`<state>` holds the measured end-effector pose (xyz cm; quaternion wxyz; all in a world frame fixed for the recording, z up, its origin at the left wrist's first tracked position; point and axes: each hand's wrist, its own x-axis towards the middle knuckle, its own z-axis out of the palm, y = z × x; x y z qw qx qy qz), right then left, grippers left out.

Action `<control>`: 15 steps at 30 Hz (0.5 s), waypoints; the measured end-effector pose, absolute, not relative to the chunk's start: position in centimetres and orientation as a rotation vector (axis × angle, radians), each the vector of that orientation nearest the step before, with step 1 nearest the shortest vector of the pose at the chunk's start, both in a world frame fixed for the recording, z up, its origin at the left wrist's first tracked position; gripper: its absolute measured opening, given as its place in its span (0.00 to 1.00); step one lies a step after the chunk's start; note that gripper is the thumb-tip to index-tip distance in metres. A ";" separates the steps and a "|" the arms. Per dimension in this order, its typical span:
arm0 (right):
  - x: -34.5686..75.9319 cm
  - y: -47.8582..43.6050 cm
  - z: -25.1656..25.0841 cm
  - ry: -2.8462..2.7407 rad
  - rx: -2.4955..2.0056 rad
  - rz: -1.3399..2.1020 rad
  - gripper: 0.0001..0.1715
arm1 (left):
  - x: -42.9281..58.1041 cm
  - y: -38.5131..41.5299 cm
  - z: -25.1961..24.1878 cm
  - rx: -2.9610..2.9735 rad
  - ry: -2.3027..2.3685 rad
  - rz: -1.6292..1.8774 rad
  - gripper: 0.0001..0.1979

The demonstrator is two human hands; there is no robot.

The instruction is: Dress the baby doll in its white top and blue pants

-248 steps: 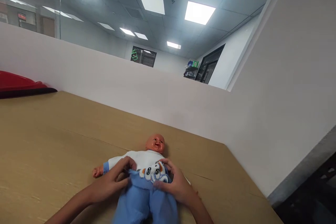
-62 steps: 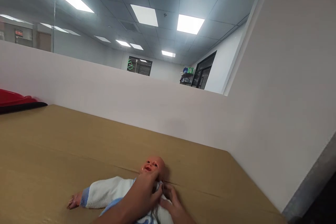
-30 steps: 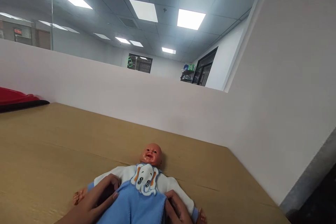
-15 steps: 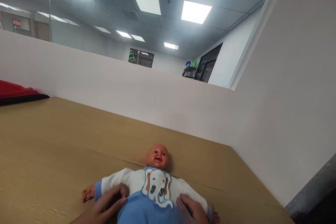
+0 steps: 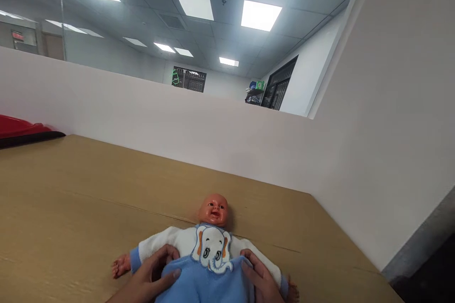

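A baby doll [image 5: 214, 210] lies face up on the tan tabletop, its arms spread to both sides. It wears a white and blue outfit [image 5: 208, 284] with an elephant on the chest. My left hand [image 5: 151, 272] is closed on the blue cloth at the left side of the doll's torso, thumb in front. On the other side, my right hand [image 5: 261, 277] pinches the same cloth between thumb and fingers, near the doll's sleeve. The doll's lower body is cut off by the bottom edge of the view.
The brown table [image 5: 88, 184] meets a white half wall [image 5: 159, 120] with glass above it. At the far left lies a red and black object [image 5: 24, 128]. The table's right edge drops off toward a dark area at the lower right.
Both hands have closed further on the blue cloth, which is now drawn up and spread between them. The view has shifted slightly.
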<state>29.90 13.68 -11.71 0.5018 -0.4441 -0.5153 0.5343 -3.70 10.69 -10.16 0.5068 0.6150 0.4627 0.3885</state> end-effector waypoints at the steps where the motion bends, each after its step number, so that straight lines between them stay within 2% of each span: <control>1: 29.8 13.8 -11.8 -1.279 -1.098 1.246 0.36 | -3.8 10.7 -10.1 1.512 1.161 0.929 0.30; 9: 30.5 13.6 -11.5 -1.868 -1.374 0.324 0.14 | -3.8 10.7 -10.3 1.660 1.355 0.980 0.25; 10: 31.0 13.6 -11.3 -1.900 -1.425 0.213 0.14 | -3.8 10.8 -10.7 1.698 1.377 1.015 0.24; 12: 32.6 13.6 -10.8 -1.956 -1.542 0.021 0.23 | -4.0 10.9 -11.4 1.794 1.424 1.097 0.21; 14: 34.4 13.7 -10.1 -2.013 -1.634 -0.034 0.32 | -4.4 10.9 -11.7 1.887 1.475 1.166 0.17; 15: 35.2 13.9 -9.5 -2.048 -1.663 -0.005 0.32 | -4.5 10.8 -11.5 1.939 1.488 1.190 0.14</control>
